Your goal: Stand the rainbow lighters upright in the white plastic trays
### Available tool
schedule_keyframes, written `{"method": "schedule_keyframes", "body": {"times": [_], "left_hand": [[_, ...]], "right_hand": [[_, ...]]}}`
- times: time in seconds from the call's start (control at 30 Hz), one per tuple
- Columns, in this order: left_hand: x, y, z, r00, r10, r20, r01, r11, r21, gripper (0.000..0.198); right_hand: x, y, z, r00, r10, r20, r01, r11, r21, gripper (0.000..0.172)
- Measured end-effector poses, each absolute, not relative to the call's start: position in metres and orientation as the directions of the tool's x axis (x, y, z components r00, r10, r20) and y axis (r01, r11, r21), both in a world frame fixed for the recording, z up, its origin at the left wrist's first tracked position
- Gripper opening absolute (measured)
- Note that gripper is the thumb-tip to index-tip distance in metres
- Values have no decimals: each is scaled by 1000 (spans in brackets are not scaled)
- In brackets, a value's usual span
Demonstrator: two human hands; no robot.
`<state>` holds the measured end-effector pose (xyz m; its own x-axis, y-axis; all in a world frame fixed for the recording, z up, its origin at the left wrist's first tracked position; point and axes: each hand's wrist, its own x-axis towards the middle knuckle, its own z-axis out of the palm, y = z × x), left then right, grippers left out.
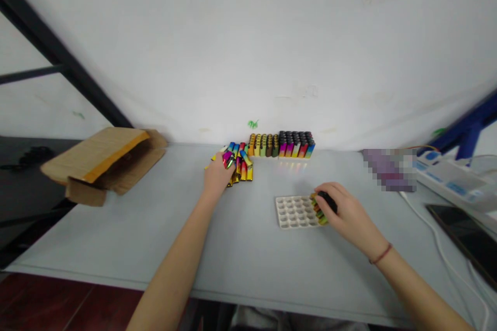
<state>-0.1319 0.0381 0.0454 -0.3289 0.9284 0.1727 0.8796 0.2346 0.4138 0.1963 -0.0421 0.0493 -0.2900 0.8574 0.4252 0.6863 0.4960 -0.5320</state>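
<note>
My left hand (217, 173) reaches into a loose pile of shiny multicoloured lighters (244, 169), with its fingers closed around a lighter (230, 160) there. A white tray with rows of round pockets (293, 212) lies on the table to the right of the pile. My right hand (341, 212) is at the tray's right end, its fingers curled round a black-topped lighter (328, 200). Yellow-green lighters (319, 213) stand in the tray's right-hand pockets, partly hidden by the fingers. The pockets farther left in the tray hold nothing.
Against the wall stand two blocks of upright lighters, one yellowish (264, 146), the other black-topped (297, 144). An open cardboard box (112, 158) lies at left. A power strip (454, 178), white cable (423, 217) and dark phone (466, 235) occupy the right side.
</note>
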Motion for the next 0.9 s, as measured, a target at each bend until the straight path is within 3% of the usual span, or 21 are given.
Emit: {"method": "schedule_keyframes", "body": {"times": [0.1,0.23,0.4,0.5,0.6,0.67,0.77,0.9], "left_hand": [[-123,38,37,-239,939,246,943,163,291,39],[-122,40,26,-207,916,343,965,133,226,47],[-118,33,29,-237,863,446,954,121,273,56],[-95,18,41,-73,834,547,937,-130,324,54],[-54,-5,41,412,800,435,756,-567,327,66],[-25,-19,32,574,750,330,679,-660,320,82],[5,-32,15,627,743,234,676,-668,312,80],[13,-34,7,594,771,228,709,-636,305,68]], "right_hand": [[196,-39,53,-310,861,403,694,494,-523,17],[198,-37,51,-278,843,460,702,505,-502,16],[198,-38,49,-300,764,572,688,588,-425,15],[197,-38,49,-338,739,583,694,614,-376,17],[196,-38,48,-377,730,570,712,622,-326,19],[195,-37,46,-386,739,553,743,604,-289,19],[193,-35,42,-377,769,517,803,549,-231,17],[192,-31,41,-408,763,501,806,559,-196,16]]}}
